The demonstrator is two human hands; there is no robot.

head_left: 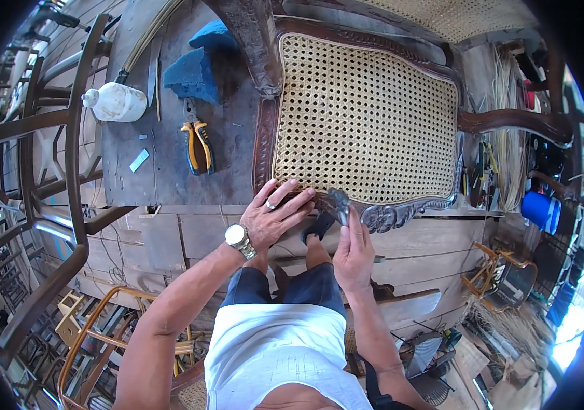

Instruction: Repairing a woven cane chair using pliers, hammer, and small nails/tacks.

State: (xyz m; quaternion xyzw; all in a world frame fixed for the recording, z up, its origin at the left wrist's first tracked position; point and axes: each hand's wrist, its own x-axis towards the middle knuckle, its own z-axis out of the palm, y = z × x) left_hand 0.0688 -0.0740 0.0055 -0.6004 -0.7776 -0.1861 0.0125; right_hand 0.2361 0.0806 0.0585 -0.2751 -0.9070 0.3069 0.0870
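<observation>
A carved dark wood chair [262, 147] lies on the bench, its cane panel [367, 116] facing up. My left hand [280, 213] rests with fingers stretched out on the frame and cane at the near left edge. My right hand [355, 258] grips a dark, blunt-headed tool [338, 199] at the near edge of the cane panel; its handle is mostly hidden by the fingers, and I cannot tell its exact kind. Left of the chair lie pliers with yellow and black handles [198, 147] and pieces of blue foam [193, 75].
A white bottle [118, 102] and a small strip of staples [140, 160] sit on the dark bench [162, 184]. Chair frames [77, 130] crowd the left. Loose cane strands [507, 150], a blue container [541, 212] and a wooden chair [500, 277] are to the right.
</observation>
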